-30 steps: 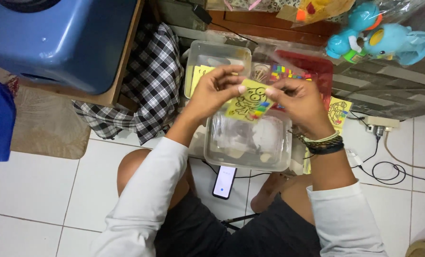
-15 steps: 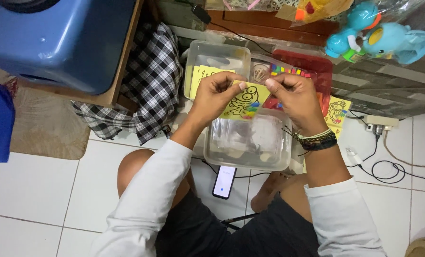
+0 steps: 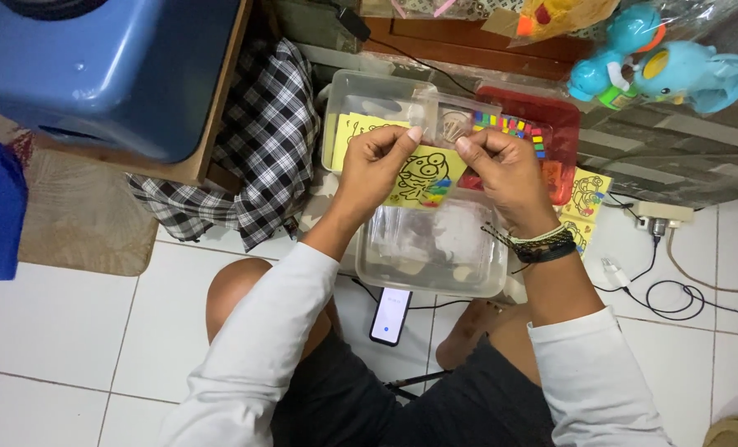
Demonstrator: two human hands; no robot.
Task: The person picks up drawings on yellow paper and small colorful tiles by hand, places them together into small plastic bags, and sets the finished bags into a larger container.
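A yellow picture card (image 3: 423, 178) with a black cartoon drawing and a coloured patch is held up between both hands. My left hand (image 3: 373, 165) pinches its left top edge and my right hand (image 3: 505, 170) pinches its right top edge. The card hangs over a clear plastic tub (image 3: 435, 248) on the floor. A second clear tub (image 3: 361, 99) behind it holds more yellow cards. A red tray (image 3: 551, 116) with a row of small coloured pots lies to the right.
A phone (image 3: 391, 315) lies on the white tiles between my knees. A checked cloth (image 3: 253, 157) hangs beside a blue container (image 3: 112, 66) on a wooden stand. Blue toys (image 3: 658, 70) and cables (image 3: 675, 290) are at the right.
Both hands have drawn slightly apart along the card's top edge and the card sits a little lower in view. Nothing else has moved.
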